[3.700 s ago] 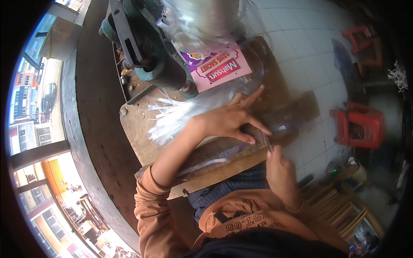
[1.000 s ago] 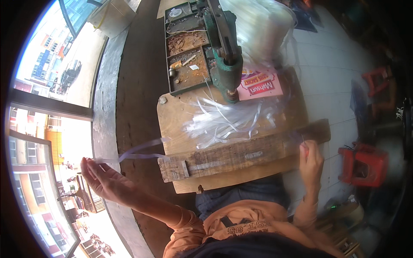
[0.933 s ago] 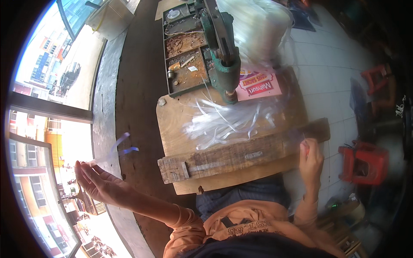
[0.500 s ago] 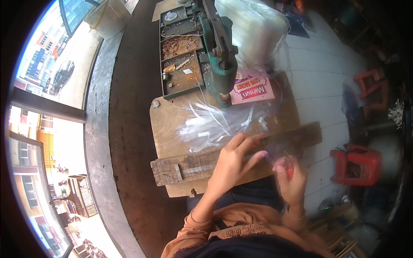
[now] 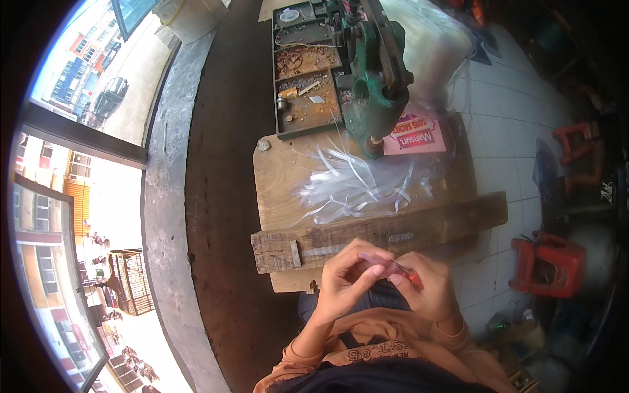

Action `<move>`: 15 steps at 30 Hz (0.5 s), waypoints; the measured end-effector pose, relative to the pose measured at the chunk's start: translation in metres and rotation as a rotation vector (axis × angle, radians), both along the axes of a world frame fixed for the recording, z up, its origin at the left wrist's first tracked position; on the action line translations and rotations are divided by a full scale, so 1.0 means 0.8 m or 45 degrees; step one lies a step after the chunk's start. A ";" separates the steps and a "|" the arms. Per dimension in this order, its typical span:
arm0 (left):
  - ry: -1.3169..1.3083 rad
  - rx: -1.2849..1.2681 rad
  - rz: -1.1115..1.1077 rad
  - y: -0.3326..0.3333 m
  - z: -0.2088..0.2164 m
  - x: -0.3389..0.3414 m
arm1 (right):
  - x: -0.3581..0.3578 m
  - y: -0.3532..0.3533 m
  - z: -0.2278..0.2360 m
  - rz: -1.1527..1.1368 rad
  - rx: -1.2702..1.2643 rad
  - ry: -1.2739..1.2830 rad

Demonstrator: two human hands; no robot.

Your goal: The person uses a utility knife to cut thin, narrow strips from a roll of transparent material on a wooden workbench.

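In front of my body, just nearer than a rough wooden bar [image 5: 452, 223], both hands are close together. My left hand [image 5: 342, 283] is closed, its thumb and fingers pinching a thin purplish piece [image 5: 385, 267], possibly plastic film. Gripped in my right hand [image 5: 430, 288] is a small red-handled tool [image 5: 415, 279] with a slim metal point. That point lies against or very near the purplish piece; whether it touches is unclear. Beyond the bar, a pile of clear and white plastic strips [image 5: 360, 183] is spread on a wooden board [image 5: 278, 170].
Behind the strips stands a green metal hand press [image 5: 377, 105]. A dirty compartment tray [image 5: 308, 124] is left of it, a pink printed packet [image 5: 419, 143] right. Stacked clear plastic [image 5: 432, 46] rises farther back. A red stool [image 5: 550, 265] stands on the tiled floor at right.
My hands have come together; the left has drawn down off the bar, and the tool in the right has met the purplish piece. The whole view has shifted slightly.
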State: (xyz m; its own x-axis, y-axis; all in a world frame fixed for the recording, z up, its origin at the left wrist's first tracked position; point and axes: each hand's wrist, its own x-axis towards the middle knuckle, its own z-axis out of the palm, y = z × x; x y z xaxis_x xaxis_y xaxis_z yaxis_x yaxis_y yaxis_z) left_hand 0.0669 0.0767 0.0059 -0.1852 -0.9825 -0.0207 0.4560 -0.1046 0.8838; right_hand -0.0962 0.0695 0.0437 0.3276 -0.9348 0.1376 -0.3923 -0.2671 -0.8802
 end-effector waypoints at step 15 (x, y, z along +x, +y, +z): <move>-0.047 0.111 0.250 0.012 0.000 0.003 | 0.012 -0.006 0.001 -0.035 -0.102 0.058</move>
